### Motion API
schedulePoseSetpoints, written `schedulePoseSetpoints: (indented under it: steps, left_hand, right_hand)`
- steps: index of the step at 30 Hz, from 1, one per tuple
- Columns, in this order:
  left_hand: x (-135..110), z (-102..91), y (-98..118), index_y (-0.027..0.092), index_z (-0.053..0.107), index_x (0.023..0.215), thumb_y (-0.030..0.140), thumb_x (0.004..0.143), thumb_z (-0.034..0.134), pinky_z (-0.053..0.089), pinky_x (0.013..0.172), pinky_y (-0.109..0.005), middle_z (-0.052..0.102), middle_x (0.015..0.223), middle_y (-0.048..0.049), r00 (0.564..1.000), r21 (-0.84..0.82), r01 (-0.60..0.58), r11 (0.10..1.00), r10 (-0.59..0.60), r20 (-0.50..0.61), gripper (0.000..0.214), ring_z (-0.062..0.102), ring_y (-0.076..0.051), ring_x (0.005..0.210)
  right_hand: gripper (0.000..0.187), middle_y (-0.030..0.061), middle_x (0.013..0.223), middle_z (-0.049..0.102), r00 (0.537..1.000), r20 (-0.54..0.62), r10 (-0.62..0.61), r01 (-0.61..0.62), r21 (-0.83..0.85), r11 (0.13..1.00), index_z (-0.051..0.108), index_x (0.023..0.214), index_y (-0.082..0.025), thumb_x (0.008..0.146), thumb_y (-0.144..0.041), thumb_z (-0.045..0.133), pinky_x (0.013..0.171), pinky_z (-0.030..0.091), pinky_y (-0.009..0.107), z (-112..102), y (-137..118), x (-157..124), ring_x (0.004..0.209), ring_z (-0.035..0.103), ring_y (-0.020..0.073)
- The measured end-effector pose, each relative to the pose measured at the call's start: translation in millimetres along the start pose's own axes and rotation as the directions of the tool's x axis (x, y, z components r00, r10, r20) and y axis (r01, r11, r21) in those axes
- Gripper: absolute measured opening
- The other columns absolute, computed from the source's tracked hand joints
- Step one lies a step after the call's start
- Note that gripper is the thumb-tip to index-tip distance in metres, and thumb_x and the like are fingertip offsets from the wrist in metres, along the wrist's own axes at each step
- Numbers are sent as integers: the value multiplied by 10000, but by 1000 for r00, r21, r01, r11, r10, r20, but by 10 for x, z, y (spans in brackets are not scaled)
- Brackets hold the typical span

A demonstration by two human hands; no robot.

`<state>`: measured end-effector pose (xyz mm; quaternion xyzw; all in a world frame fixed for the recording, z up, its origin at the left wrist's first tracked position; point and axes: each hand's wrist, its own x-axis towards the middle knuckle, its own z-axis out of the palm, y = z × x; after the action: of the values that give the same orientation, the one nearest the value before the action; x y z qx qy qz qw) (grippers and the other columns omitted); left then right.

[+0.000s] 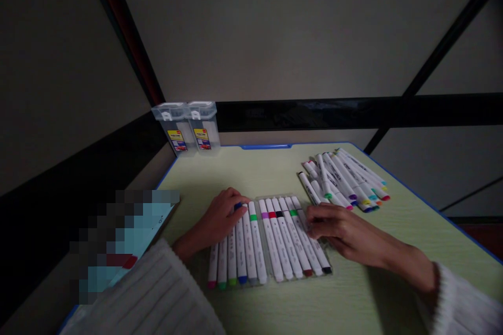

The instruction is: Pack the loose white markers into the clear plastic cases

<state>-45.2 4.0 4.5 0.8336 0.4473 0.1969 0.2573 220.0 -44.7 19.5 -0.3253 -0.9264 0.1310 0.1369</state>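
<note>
Two side-by-side clear trays hold white markers with coloured ends. Over the far end of the left tray's markers [247,251] is my left hand [222,220], thumb and fingers bent around a blue-banded marker [240,251]. My right hand [346,233] reaches in from the right, its fingers closed at the upper part of the rightmost marker [320,254], which has a black end. That marker lies at the edge of the right tray's row [288,246]. The fingers partly hide the markers' upper ends.
A loose pile of markers [346,178] lies at the back right of the pale table [259,172]. Two clear lidded boxes [204,128] stand at the back left. A blurred light-blue item [137,235] is at the left edge. Walls [275,26] close in behind.
</note>
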Motion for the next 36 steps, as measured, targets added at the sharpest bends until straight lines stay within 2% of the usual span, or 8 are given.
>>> schedulePoseSetpoints:
  steps: [9, 19, 27, 29, 32, 36]
  left_hand:
    - [21, -1, -26, 168, 592, 931, 195, 789, 405, 402, 874, -347, 537, 932, -51, 1000, -43, 16, 999, -16, -8, 237, 505, -173, 935]
    - [24, -10, -20, 145, 595, 962, 199, 782, 402, 396, 886, -355, 523, 945, -66, 999, -39, 41, 998, -40, 14, 269, 497, -184, 956]
    - [9, -15, -23, 170, 597, 976, 203, 787, 409, 399, 880, -349, 526, 949, -55, 999, -21, 33, 999, -33, 11, 268, 496, -181, 958]
    - [9, -16, -29, 168, 595, 978, 202, 787, 412, 399, 878, -346, 527, 949, -56, 1000, -24, 30, 999, -29, 10, 267, 497, -180, 957]
    - [16, -11, -45, 175, 599, 962, 205, 781, 422, 406, 868, -336, 535, 940, -49, 1000, -36, 22, 999, -22, -1, 254, 503, -178, 941]
    - [29, -7, -51, 174, 603, 940, 197, 771, 424, 414, 856, -330, 540, 926, -44, 999, -41, 31, 999, -32, -9, 247, 510, -176, 926]
  right_hand:
    - [292, 29, 748, 522, 1000, -9, 5, -5, -4, 1000, 545, 643, -182, 680, 30, 348, 622, 368, 315, 4, 6, -4, 709, 479, 155]
    - [270, 39, 749, 516, 1000, 19, -22, 24, -106, 994, 559, 664, -173, 687, 19, 371, 618, 365, 339, 20, 10, -4, 700, 470, 167]
    - [273, 40, 745, 509, 999, -9, -48, 46, -139, 989, 587, 678, -175, 691, -2, 375, 610, 372, 338, 27, 9, 1, 686, 467, 166]
    - [287, 53, 757, 523, 998, -40, -52, 45, -171, 984, 601, 700, -169, 712, -10, 363, 611, 375, 342, 45, 18, 5, 687, 468, 171]
    - [320, 69, 777, 534, 987, -157, -14, -15, -182, 983, 617, 750, -158, 726, -10, 335, 623, 393, 343, 82, 37, 20, 708, 476, 175]
    - [331, 72, 823, 522, 938, -324, 127, -134, 0, 991, 593, 852, -147, 733, 2, 323, 657, 435, 312, 110, 51, 48, 760, 499, 165]
